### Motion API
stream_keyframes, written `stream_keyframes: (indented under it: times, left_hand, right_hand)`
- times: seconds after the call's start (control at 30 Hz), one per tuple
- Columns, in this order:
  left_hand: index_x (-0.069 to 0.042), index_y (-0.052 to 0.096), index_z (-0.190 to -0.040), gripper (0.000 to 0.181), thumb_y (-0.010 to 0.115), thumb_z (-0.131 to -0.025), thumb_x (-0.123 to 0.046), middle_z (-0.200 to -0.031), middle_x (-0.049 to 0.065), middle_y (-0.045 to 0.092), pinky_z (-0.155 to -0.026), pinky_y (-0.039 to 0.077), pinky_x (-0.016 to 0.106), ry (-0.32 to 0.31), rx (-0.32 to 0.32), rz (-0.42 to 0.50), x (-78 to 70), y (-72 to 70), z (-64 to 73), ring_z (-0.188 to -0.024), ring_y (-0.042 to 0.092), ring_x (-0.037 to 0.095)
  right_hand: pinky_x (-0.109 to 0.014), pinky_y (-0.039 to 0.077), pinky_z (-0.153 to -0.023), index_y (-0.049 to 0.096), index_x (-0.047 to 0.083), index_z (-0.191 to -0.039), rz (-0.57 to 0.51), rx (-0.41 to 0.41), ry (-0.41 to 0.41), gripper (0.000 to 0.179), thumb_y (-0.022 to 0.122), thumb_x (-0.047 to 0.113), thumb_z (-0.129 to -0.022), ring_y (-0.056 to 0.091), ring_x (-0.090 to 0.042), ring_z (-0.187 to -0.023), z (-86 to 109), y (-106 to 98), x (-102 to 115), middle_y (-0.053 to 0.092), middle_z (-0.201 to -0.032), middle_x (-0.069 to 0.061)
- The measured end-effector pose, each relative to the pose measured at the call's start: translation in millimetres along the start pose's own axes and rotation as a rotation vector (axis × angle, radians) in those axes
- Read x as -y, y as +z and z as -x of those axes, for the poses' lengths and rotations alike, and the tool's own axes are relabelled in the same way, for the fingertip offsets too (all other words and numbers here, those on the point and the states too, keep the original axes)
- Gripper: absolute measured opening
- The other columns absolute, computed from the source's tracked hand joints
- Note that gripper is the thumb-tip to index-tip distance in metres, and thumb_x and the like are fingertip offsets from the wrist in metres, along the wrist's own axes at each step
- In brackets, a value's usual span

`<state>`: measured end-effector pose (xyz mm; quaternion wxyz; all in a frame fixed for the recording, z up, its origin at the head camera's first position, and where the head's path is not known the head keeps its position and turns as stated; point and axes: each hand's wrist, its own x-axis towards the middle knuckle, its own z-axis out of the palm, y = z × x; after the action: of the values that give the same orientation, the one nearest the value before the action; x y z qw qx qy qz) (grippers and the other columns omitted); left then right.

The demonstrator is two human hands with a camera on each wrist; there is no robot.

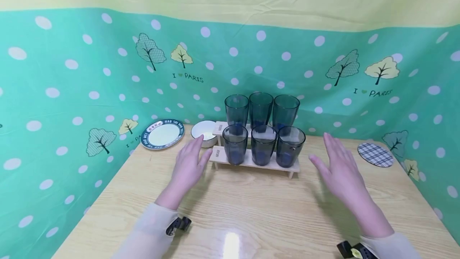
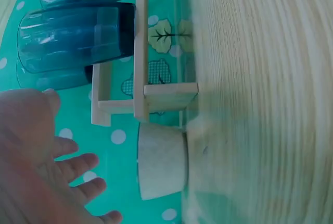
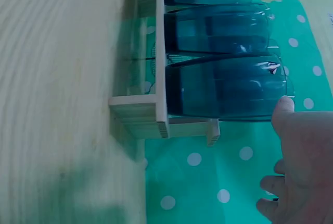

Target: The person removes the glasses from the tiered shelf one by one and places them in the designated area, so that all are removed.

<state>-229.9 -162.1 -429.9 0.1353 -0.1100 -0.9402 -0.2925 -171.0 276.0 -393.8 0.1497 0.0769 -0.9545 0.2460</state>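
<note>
A two-step wooden rack (image 1: 218,155) bears dark, see-through glasses in two rows. In front stand a left glass (image 1: 235,147), a middle glass (image 1: 263,147) and a right glass (image 1: 289,149), all upright; behind them is the raised row (image 1: 260,109). My left hand (image 1: 188,163) hovers left of the rack, fingers extended, touching nothing visible. Beyond its fingertips is a white bowl (image 1: 203,130). To the right of the rack, my right hand (image 1: 341,173) is held with fingers extended and thumb toward the right glass. In the head view, a gap shows between that thumb and the glass.
A white plate with a dark blue lettered rim (image 1: 146,139) lies at the back left of the wooden table (image 1: 251,207). At the right is a round checkered mat (image 1: 375,155). A green dotted cloth (image 1: 233,51) hangs behind and along the sides.
</note>
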Motion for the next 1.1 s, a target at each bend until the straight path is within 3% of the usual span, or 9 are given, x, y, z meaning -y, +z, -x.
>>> stream_keyframes:
  times: [0.2, 0.5, 0.7, 0.8, 0.93, 1.1]
  left_hand:
    - [-0.008, 0.035, -0.173, 0.068, 0.050, -0.118, -0.045, -0.169, 0.024, 0.042, -0.127, 0.027, 0.065, -0.099, -0.003, 0.144, -0.2, 6.7, -2.7, -0.157, 0.035, 0.046]
    - [-0.006, 0.037, -0.171, 0.067, 0.046, -0.119, -0.047, -0.156, 0.021, 0.055, -0.122, 0.037, 0.063, -0.162, -0.004, 0.298, 2.2, 15.9, -6.4, -0.148, 0.047, 0.043]
    - [-0.002, 0.039, -0.170, 0.063, 0.047, -0.120, -0.040, -0.151, 0.022, 0.057, -0.118, 0.045, 0.058, -0.194, 0.010, 0.407, 4.6, 24.3, -8.1, -0.141, 0.054, 0.039]
    - [-0.005, 0.040, -0.170, 0.061, 0.047, -0.120, -0.040, -0.149, 0.020, 0.057, -0.119, 0.044, 0.058, -0.232, 0.016, 0.458, 6.1, 27.7, -6.7, -0.141, 0.054, 0.038]
    - [-0.007, 0.041, -0.170, 0.060, 0.047, -0.120, -0.039, -0.147, 0.020, 0.057, -0.111, 0.052, 0.056, -0.271, 0.024, 0.517, 9.5, 31.5, -6.3, -0.133, 0.059, 0.036]
    - [-0.005, 0.039, -0.171, 0.059, 0.047, -0.120, -0.035, -0.148, 0.024, 0.058, -0.102, 0.058, 0.050, -0.283, 0.036, 0.561, 14.1, 41.6, -7.5, -0.124, 0.065, 0.036]
  right_hand:
    - [-0.077, 0.011, -0.125, 0.002, 0.011, -0.178, -0.057, 0.028, 0.032, 0.086, 0.048, 0.051, -0.117, 0.012, -0.059, -0.161, -7.7, -4.9, 6.5, 0.010, -0.179, -0.028]
    - [-0.083, 0.020, -0.118, 0.003, 0.019, -0.179, -0.207, 0.060, 0.046, 0.086, 0.052, 0.052, -0.116, 0.018, -0.061, -0.158, -16.3, -7.6, 18.0, 0.015, -0.181, -0.023]
    - [-0.084, 0.020, -0.117, 0.005, 0.020, -0.179, -0.313, 0.070, 0.052, 0.090, 0.060, 0.048, -0.114, 0.021, -0.058, -0.160, -18.5, -4.5, 25.3, 0.020, -0.181, -0.017]
    - [-0.079, 0.021, -0.121, 0.005, 0.020, -0.179, -0.371, 0.074, 0.061, 0.095, 0.065, 0.048, -0.112, 0.022, -0.054, -0.161, -18.9, -0.3, 26.3, 0.020, -0.181, -0.016]
    - [-0.069, 0.022, -0.127, 0.008, 0.015, -0.179, -0.443, 0.059, 0.035, 0.097, 0.071, 0.041, -0.110, 0.025, -0.049, -0.162, -21.4, 6.7, 24.5, 0.022, -0.180, -0.020]
    - [-0.064, 0.025, -0.127, 0.009, 0.013, -0.179, -0.494, 0.053, 0.032, 0.098, 0.073, 0.037, -0.109, 0.029, -0.047, -0.161, -25.2, 12.2, 21.9, 0.024, -0.178, -0.023]
